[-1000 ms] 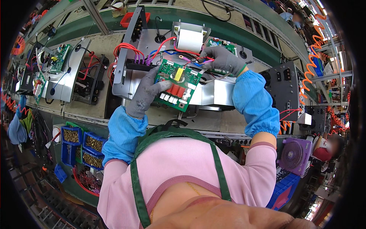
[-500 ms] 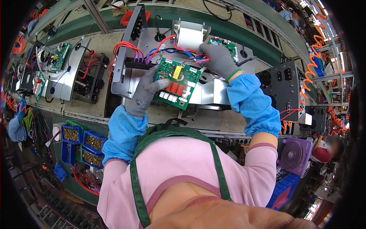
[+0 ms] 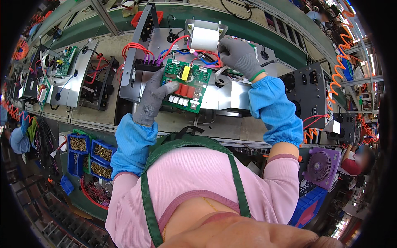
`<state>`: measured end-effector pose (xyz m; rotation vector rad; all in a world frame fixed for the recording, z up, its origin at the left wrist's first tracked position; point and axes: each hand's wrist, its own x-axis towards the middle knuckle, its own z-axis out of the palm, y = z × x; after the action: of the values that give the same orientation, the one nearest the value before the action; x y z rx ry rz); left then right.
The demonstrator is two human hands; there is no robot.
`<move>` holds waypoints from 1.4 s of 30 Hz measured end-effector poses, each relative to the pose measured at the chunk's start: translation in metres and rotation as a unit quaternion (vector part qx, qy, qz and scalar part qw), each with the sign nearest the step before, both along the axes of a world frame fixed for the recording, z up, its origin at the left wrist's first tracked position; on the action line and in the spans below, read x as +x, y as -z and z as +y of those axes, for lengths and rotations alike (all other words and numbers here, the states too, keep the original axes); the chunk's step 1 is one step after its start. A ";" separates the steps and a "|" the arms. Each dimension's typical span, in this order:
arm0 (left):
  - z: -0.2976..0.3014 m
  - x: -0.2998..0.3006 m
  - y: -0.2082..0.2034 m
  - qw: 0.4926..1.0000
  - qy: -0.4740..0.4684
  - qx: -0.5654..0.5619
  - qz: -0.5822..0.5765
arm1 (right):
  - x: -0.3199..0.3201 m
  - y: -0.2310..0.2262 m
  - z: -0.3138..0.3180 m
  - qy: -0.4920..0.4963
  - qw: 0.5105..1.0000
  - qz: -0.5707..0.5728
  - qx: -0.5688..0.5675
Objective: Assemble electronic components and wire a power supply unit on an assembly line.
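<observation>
My left hand, in a grey glove, grips the left edge of a green circuit board. The board carries a yellow transformer, red blocks and a row of white parts. It is held tilted over the near side of an open metal chassis. My right hand, gloved too, is above the chassis beside a large white cylinder. Its fingers are curled closed, and whatever is in them is hidden. Red and blue wires run between the cylinder and the held board. Another green board shows partly behind my right hand.
A similar open unit stands left on the bench, and a dark metal case stands right. Blue bins of brass fasteners sit at lower left. An orange coiled hose hangs at right, above a purple fan.
The held board has shifted slightly left and been turned a little. My right hand has moved up and right, away from the wires near the board.
</observation>
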<state>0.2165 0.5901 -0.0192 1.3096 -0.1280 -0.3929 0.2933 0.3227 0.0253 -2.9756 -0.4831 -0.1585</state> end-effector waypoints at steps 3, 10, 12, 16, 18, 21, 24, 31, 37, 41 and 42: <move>-0.002 0.000 0.000 0.999 0.004 0.033 0.005 | 0.003 0.008 -0.005 -0.003 0.996 0.087 0.006; -0.006 0.000 0.003 1.000 0.006 0.017 0.019 | -0.005 0.004 0.006 -0.195 0.980 -0.045 -0.009; -0.006 0.000 0.004 1.000 0.010 0.011 0.021 | -0.004 0.008 0.008 -0.150 0.987 0.002 -0.048; -0.004 -0.001 0.006 1.000 0.007 0.020 0.023 | -0.004 0.009 0.006 -0.137 0.990 -0.032 -0.019; -0.005 -0.001 0.008 0.999 0.005 0.018 0.033 | -0.007 0.005 0.012 -0.132 0.991 -0.020 0.000; -0.006 0.001 0.011 1.000 0.015 0.015 0.017 | 0.001 0.011 0.012 -0.167 0.983 0.047 -0.067; -0.008 -0.001 0.012 0.999 0.010 0.014 0.033 | 0.001 0.015 0.007 -0.175 0.984 0.033 -0.020; -0.012 -0.004 0.005 0.999 -0.013 -0.029 0.041 | 0.000 0.012 0.017 -0.141 0.987 -0.013 0.077; -0.020 -0.004 -0.005 0.999 0.022 0.028 0.024 | -0.003 0.011 0.020 -0.157 0.979 -0.126 0.036; -0.014 -0.002 -0.005 1.000 -0.007 0.019 0.007 | -0.001 0.008 0.019 -0.155 0.978 -0.138 0.027; -0.012 -0.003 -0.005 0.999 -0.024 0.021 0.001 | -0.001 0.011 0.019 -0.165 0.976 -0.144 0.018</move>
<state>0.2139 0.5783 -0.0145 1.3515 -0.0869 -0.3588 0.2921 0.3421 0.0143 -2.7937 -0.9844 -0.5611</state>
